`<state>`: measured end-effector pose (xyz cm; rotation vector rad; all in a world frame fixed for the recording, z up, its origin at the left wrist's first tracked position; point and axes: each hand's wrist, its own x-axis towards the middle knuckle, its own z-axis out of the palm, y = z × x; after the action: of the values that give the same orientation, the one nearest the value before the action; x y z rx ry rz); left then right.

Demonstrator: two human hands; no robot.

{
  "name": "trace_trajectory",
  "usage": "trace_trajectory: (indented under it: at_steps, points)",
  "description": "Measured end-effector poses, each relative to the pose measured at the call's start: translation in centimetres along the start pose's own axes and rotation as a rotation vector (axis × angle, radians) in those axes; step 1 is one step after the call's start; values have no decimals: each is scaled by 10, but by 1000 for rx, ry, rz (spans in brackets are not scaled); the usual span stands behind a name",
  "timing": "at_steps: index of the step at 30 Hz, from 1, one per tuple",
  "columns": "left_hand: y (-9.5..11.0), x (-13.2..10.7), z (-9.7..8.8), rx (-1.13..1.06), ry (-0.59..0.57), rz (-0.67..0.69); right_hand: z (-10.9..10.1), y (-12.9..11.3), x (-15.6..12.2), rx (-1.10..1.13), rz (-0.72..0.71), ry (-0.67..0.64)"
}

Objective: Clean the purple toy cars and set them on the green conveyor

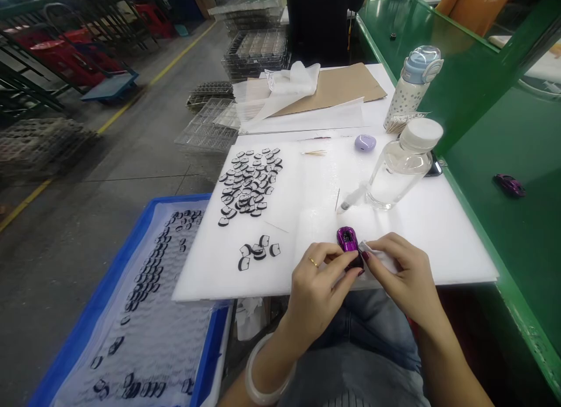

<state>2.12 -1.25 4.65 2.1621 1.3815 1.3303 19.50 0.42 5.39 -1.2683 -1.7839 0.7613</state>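
A shiny purple toy car [347, 238] is at the front edge of the white foam-like sheet [319, 202]. My left hand [319, 281] grips the car's near end, fingers closed around it. My right hand [401, 272] is closed in a pinch on a small white wipe [364, 247], whose tip is against or very close to the car's right side. Whether it is cloth or paper, I cannot tell. Left of my hands lies a small group of black-edged pieces [258, 250], with a larger pile of the same pieces [250, 182] behind it.
A clear bottle [401, 167], a dotted flask [412, 82], a lilac case [365, 142] and cotton swabs [314, 153] stand or lie farther back. A blue-rimmed tray [109, 290] with dark pieces is at lower left. Another purple car [509, 185] rests on the green surface.
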Motion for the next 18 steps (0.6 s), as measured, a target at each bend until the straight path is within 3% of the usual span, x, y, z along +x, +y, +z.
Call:
trace_trajectory:
  at_steps: [10,18]
  points:
    - [-5,1,-5,-69,-52,-113,-3,3,-2,35,45,-74]
    - [-5,-2,-2,-8,-76,-94,0,9,-6,5,-22,-54]
